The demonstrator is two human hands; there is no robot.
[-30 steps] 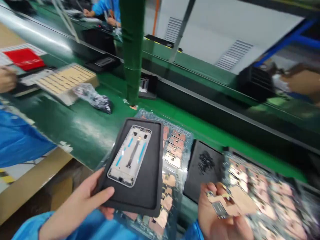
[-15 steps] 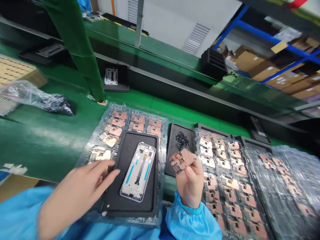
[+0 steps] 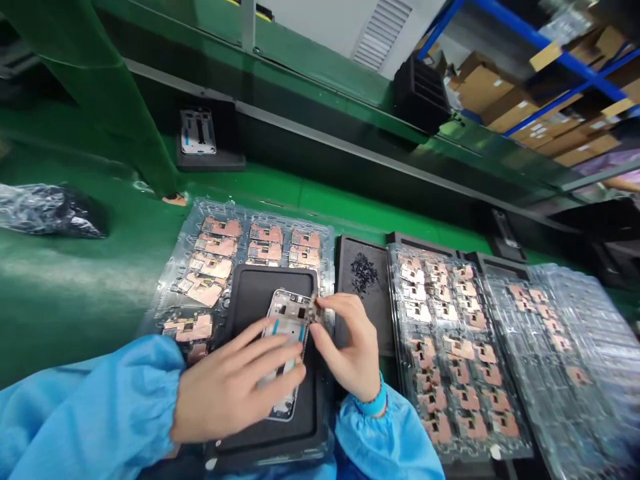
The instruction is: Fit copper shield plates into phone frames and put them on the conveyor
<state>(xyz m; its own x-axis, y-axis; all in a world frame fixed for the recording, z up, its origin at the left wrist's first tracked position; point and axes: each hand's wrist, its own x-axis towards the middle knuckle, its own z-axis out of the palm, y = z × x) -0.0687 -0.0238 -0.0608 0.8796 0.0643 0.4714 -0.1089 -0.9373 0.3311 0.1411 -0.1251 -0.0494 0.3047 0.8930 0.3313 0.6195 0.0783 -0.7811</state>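
A white phone frame (image 3: 286,320) lies in a black carrier tray (image 3: 260,293), which rests on a clear blister tray of copper-coloured circuit boards (image 3: 215,260). My left hand (image 3: 235,387) lies flat on the lower part of the phone frame, fingers stretched out. My right hand (image 3: 350,347) pinches a small circuit board (image 3: 314,308) at the frame's upper right edge and presses it against the frame.
A small black tray with a heap of screws (image 3: 364,272) sits right of the carrier. More blister trays of boards (image 3: 440,333) stretch to the right. Another phone frame in a carrier (image 3: 199,133) stands on the conveyor behind a green post (image 3: 100,87). A plastic bag (image 3: 45,210) lies at far left.
The carrier was set down on the blister tray. My right hand brought the board down from the air onto the phone frame. My left hand moved onto the frame.
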